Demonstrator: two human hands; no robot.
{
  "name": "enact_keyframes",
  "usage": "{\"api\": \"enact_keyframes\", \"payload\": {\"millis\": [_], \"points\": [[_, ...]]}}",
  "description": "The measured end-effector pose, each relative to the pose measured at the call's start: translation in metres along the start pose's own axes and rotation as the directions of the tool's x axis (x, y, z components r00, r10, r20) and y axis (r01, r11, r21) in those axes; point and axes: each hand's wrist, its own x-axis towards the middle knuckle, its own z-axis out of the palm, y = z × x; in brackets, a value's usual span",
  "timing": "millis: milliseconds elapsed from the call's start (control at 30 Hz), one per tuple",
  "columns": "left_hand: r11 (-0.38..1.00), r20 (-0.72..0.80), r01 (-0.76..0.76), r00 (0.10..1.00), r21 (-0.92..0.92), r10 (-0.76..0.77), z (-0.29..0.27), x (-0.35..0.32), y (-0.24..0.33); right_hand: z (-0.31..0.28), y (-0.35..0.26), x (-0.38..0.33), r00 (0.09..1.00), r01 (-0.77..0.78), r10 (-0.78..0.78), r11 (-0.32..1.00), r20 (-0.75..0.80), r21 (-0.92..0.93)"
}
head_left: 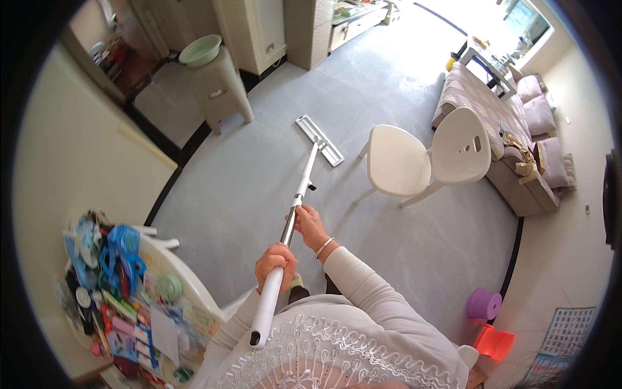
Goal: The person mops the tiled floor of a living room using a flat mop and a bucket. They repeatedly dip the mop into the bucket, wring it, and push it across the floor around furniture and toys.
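A flat mop [304,174] with a white and silver pole slants from my chest to the floor ahead. Its white rectangular head [330,152] lies on the grey floor, left of a cream chair. My left hand [275,260] is wrapped round the white upper grip, just below the metal section. Farther along the pole, my right hand [309,223] closes on the metal tube near the joint; some of its fingers are hidden behind the pole. The pole's open end points back toward me.
The cream chair [398,162] stands right of the mop head. A cluttered white table [188,275] is at my near left. A beige stool [223,91] bears a green basin [201,50]. Along the right wall are a sofa [512,172], a purple stool [483,303] and a red plastic item [494,341].
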Motion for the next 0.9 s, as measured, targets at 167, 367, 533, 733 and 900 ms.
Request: {"api": "enact_keyframes", "payload": {"millis": [167, 367, 533, 733, 900], "points": [[0.999, 0.161, -0.04, 0.986, -0.021, 0.043, 0.002, 0.083, -0.017, 0.008, -0.057, 0.077, 0.975, -0.22, 0.173, 0.822, 0.137, 0.525], [0.993, -0.236, 0.115, 0.966, 0.01, -0.109, 0.005, 0.164, -0.013, 0.048, -0.124, 0.127, 0.875, -0.464, 0.293, 0.738, 0.386, 0.49], [0.997, -0.261, 0.077, 0.963, 0.021, -0.069, 0.0, 0.226, -0.067, 0.06, -0.16, 0.172, 0.897, -0.432, 0.306, 0.755, 0.318, 0.493], [0.986, -0.191, 0.163, 0.967, -0.038, -0.167, 0.044, 0.275, -0.182, 0.01, -0.23, 0.275, 0.966, -0.255, 0.243, 0.841, 0.087, 0.477], [0.972, 0.028, 0.065, 0.998, -0.224, -0.06, 0.122, 0.363, -0.297, -0.049, -0.315, 0.379, 0.987, 0.037, 0.042, 0.877, -0.153, 0.479]]}}
